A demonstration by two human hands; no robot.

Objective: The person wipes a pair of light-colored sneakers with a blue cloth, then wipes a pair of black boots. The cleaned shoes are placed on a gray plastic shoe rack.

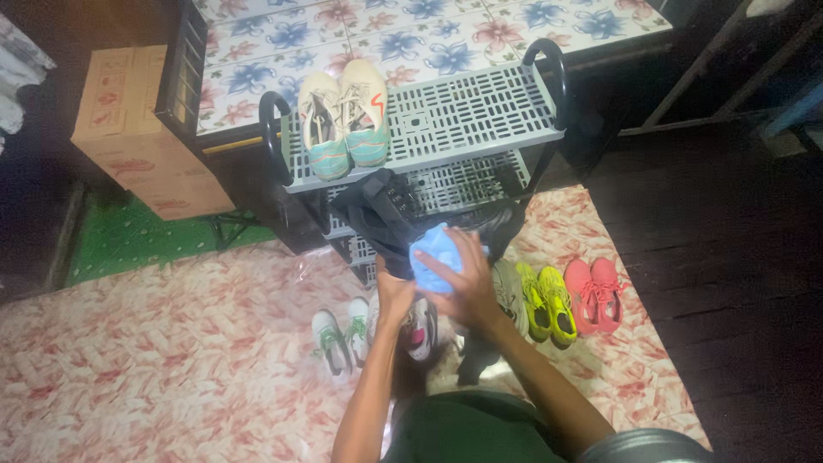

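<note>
The black shoe (pixel 386 214) is apparently clamped underneath by the left hand (pixel 393 296) and should be steadied while the right hand (pixel 467 287), pressed around the blue cloth (pixel 433 257), rubs above.

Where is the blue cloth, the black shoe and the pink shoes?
blue cloth (pixel 431 260), head view, middle of cloth.
black shoe (pixel 377 214), head view, its dark upper.
pink shoes (pixel 593 294), head view, between the pair's uppers.

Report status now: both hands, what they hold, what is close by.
Left hand grips black shoe from below. Right hand presses blue cloth on it. Grey shoe rack right behind, shoe pairs on the floor below.
</note>
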